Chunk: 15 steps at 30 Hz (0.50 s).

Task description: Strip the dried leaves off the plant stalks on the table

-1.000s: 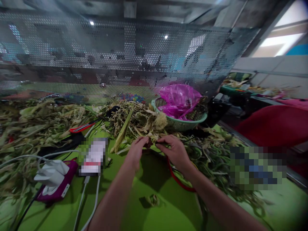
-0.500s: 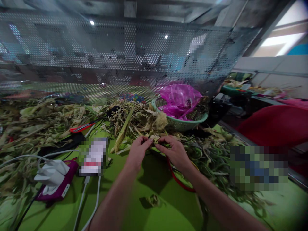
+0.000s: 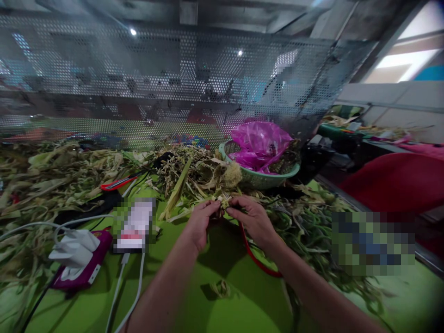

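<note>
My left hand [image 3: 201, 225] and my right hand [image 3: 255, 223] meet above the green tabletop [image 3: 227, 259]. Both are closed, thumbs against fingers, on a small pale yellow piece of dried husk [image 3: 225, 202] between them. The fingertips partly cover that piece, so its full shape is hidden. Just beyond the hands lies a heap of dried husk strips [image 3: 204, 173], with one long yellow-green husk strip [image 3: 178, 189] leaning to the left. Under my right hand and forearm a red hoop [image 3: 258, 263] curves on the table. Nearer to me lies a small curled husk ring [image 3: 221, 289].
A green colander [image 3: 263, 180] with a pink plastic bag [image 3: 260, 143] stands behind. To the left are a red cutter knife [image 3: 120, 183], a blurred-out phone [image 3: 135, 226] on cables and a purple power strip [image 3: 85, 266] with white plugs. Green strips [image 3: 312, 231] lie right; a perforated metal screen [image 3: 156, 78] rises behind.
My hands stay nearly in place, with small finger movements around the pale husk piece. My left fingers have shifted slightly. Nothing else has visibly moved.
</note>
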Each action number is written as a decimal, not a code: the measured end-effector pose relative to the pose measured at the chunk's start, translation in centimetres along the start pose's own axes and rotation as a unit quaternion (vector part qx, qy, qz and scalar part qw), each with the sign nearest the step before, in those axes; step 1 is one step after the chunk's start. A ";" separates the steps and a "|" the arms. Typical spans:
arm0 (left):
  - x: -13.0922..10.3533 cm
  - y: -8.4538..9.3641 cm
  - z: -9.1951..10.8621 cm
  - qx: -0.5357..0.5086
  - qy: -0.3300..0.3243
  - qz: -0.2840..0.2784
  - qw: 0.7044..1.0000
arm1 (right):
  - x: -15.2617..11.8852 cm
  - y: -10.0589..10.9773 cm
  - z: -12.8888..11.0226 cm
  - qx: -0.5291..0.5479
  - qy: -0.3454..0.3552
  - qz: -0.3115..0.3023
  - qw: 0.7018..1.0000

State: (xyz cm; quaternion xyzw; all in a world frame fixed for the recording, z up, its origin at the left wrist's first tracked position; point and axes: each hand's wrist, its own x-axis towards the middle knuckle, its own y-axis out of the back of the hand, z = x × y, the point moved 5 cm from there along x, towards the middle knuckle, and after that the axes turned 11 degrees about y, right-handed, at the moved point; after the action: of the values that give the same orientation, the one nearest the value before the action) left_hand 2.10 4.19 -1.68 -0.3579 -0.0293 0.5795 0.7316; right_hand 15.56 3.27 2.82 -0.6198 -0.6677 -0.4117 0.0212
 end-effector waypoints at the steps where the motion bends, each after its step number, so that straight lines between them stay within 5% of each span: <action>1: -0.1 0.0 0.1 0.006 -0.011 0.008 1.000 | 0.1 0.1 -0.1 -0.018 0.012 0.007 1.000; 15: 0.0 -0.1 0.0 0.017 -0.039 0.021 0.999 | -0.1 0.1 -0.4 -0.084 0.064 0.036 0.994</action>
State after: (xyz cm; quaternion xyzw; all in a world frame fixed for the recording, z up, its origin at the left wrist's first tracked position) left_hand 2.21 4.17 -1.60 -0.3234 -0.0405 0.6085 0.7235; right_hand 15.44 2.95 3.11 -0.6154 -0.6055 -0.5039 0.0268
